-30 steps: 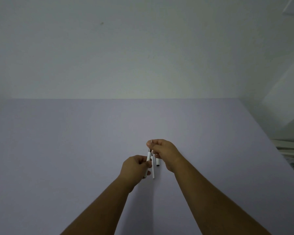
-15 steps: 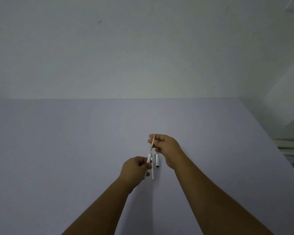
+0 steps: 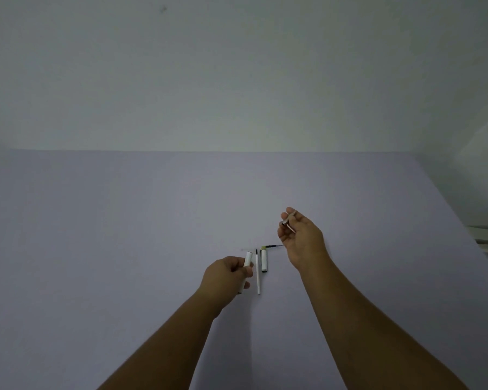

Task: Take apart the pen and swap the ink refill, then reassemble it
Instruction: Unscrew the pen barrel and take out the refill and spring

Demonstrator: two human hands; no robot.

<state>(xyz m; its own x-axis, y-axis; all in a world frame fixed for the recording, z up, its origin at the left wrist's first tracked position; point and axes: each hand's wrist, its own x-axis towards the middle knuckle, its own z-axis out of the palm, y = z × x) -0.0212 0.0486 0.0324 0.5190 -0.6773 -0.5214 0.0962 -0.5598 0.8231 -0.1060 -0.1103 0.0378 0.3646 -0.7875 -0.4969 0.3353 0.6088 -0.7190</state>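
**A:** Over the pale lilac tabletop (image 3: 124, 235), in the head view, your left hand (image 3: 227, 273) is curled shut around the white plastic pen barrel (image 3: 248, 258). Its open end sticks up past your thumb, and its long axis tilts up and away from you.

**B:** And my right hand (image 3: 302, 237)?

**A:** Raised to the right of the barrel and well apart from it. Thumb and forefinger are pressed together on a small silvery tip piece (image 3: 287, 220); too small to tell exactly what it is, likely the pen's nose cone.

**B:** Where are the refills?

**A:** 2 thin rods lie on the table. The slim white refill with a dark tip (image 3: 257, 273) lies just beside your left hand, between the barrel and the short white cap with a dark end (image 3: 264, 261), and runs nearly parallel to the barrel. The dark refill with a yellowish end (image 3: 271, 246) lies crosswise beyond the cap, pointing toward your right hand.

**B:** Which one goes in?

**A:** I cannot tell old from new. My guess is the white one, since it lies already lined up with the barrel. Your left hand is nearer but full, so your right would have to set down the tip piece, reach left across the cap and pick the refill up along its length.
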